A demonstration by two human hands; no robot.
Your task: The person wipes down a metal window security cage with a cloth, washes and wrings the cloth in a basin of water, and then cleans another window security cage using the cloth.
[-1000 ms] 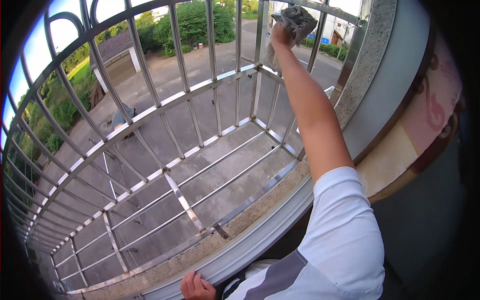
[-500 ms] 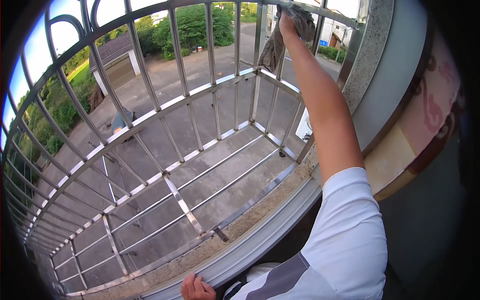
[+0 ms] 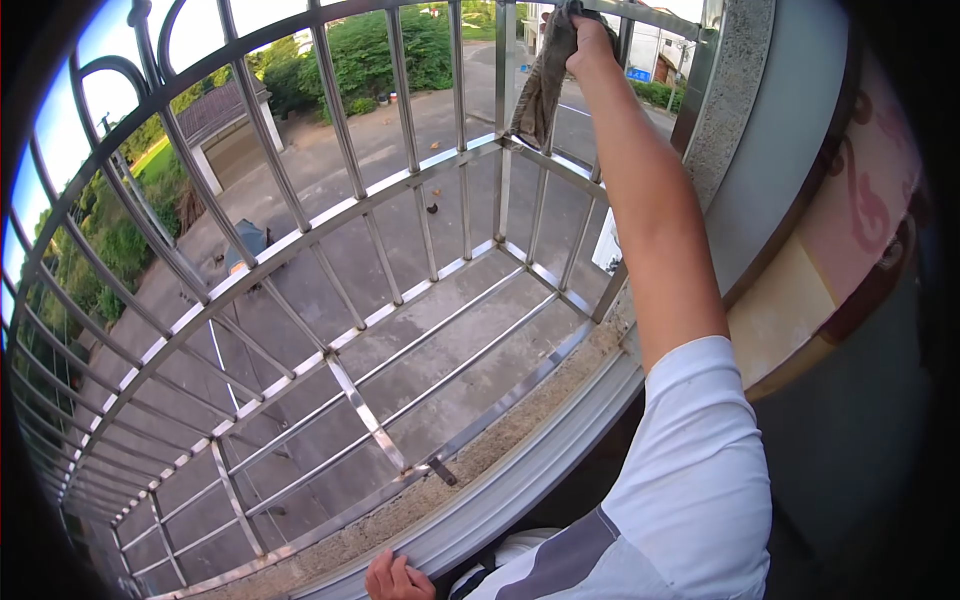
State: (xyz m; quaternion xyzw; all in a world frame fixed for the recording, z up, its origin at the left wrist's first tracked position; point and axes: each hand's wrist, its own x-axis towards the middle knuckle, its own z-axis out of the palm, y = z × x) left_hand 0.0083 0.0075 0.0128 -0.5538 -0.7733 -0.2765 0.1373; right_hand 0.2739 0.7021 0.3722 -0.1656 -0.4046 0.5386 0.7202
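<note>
The cloth (image 3: 541, 92) near one o'clock is grey-brown, the bars (image 3: 338, 105) silver. At four o'clock the shirt (image 3: 700, 430) is white and grey; near three, a pink-and-cream panel (image 3: 838, 255) bears reddish swirls.

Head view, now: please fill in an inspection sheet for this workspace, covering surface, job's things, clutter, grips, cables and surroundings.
Surface: rough sill beside a pale window track.
Job's things: grey-brown cloth hanging at the far corner of the metal bar cage; whether its lower end touches the rail cannot be told.
Clutter: short dark piece at the sill; whether it is fixed is unclear.
Grips: right hand closed on the cloth; left hand at the window track, fingers curled.
Cables: nothing seen near either hand.
Surroundings: paved ground, trees and a tiled roof outside; pink patterned panel at right.
</note>
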